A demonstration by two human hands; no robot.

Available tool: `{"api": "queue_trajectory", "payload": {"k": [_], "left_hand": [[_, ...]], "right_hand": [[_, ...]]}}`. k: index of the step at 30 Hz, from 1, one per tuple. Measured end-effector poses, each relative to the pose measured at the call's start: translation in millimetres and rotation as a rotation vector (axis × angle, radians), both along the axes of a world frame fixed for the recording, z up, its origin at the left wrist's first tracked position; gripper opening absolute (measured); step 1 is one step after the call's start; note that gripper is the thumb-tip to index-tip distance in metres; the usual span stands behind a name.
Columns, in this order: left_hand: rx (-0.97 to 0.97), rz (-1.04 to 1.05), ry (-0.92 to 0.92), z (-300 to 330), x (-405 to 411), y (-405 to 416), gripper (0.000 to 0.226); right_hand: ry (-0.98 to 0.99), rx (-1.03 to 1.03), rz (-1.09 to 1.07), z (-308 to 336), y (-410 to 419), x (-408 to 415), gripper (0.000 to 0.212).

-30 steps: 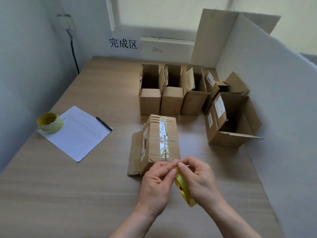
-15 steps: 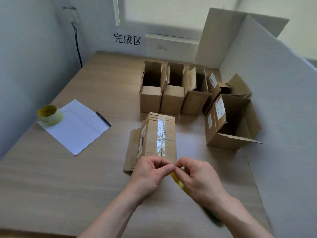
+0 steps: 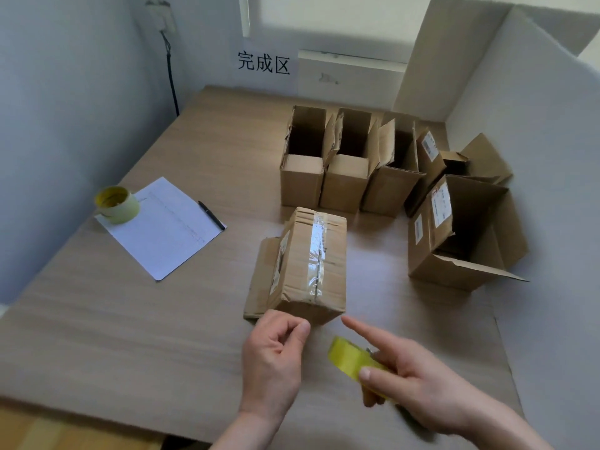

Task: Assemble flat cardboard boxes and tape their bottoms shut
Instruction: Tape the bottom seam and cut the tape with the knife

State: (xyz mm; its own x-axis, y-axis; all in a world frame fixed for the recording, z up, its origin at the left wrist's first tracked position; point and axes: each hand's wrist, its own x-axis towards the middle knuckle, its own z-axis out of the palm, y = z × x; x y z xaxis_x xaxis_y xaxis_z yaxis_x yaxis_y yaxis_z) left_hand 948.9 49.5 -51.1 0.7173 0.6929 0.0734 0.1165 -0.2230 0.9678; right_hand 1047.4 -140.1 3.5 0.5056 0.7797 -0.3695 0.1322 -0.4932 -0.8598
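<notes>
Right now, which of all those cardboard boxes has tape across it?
The box nearest the hands, lying bottom-up with a clear tape strip along its seam. The other boxes behind it stand open-topped.

Partly hidden behind the right hand (image 3: 422,381): the yellow tape roll (image 3: 352,357), near end covered; both forearms cut off by the bottom edge; label print on the open box (image 3: 454,241) right of the taped box (image 3: 311,264) too small to read; left hand (image 3: 276,355) fingertips curled, contents unclear.
</notes>
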Motion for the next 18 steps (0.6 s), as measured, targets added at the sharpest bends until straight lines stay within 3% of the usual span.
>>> {"api": "queue_trajectory", "payload": {"k": [2, 4, 11, 18], "left_hand": [[0.113, 0.103, -0.005, -1.9, 4.5, 11.6, 0.024], [0.233, 0.126, 0.000, -2.0, 12.7, 20.6, 0.021], [0.426, -0.043, 0.017, -22.3, 29.2, 41.1, 0.018], [0.379, -0.048, 0.035, -36.2, 33.0, 54.8, 0.012]], "right_hand": [[-0.580, -0.270, 0.056, -2.4, 3.7, 10.7, 0.060], [-0.902, -0.426, 0.012, -8.1, 11.7, 20.8, 0.057], [-1.035, -0.438, -0.007, -54.3, 31.3, 39.2, 0.056], [-1.117, -0.282, -0.027, -76.7, 39.5, 42.9, 0.050]]}}
